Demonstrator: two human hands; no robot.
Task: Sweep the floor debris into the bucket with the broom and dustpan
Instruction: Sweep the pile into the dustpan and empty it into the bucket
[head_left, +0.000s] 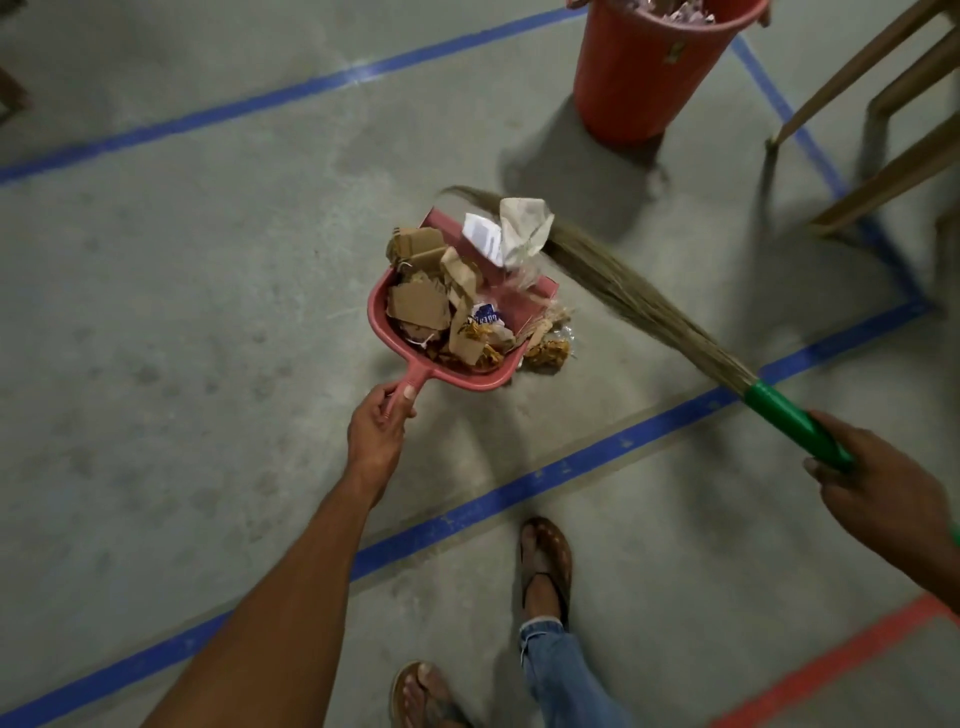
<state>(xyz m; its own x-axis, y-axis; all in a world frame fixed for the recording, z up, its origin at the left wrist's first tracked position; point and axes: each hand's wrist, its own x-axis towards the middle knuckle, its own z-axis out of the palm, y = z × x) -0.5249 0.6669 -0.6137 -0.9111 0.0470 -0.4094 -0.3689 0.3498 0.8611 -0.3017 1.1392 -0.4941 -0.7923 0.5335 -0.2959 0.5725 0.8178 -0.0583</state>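
My left hand (382, 415) grips the handle of a pink dustpan (379, 306) in the middle of the floor. The pan is heaped with cardboard scraps (418, 304), white paper (483, 236) and a crumpled clear wrapper (524, 228). My right hand (878, 488) holds the green handle of a grass broom (613, 280). Its bristles press against the wrapper at the pan's far right side. A few yellowish bits (545, 353) lie on the concrete just right of the pan. The orange bucket (644, 73) stands at the top, holding paper scraps.
Blue tape lines (519, 499) cross the grey concrete floor, and a red line (831, 670) runs at the bottom right. Wooden furniture legs (883, 104) stand right of the bucket. My sandalled feet (545, 566) are at the bottom centre.
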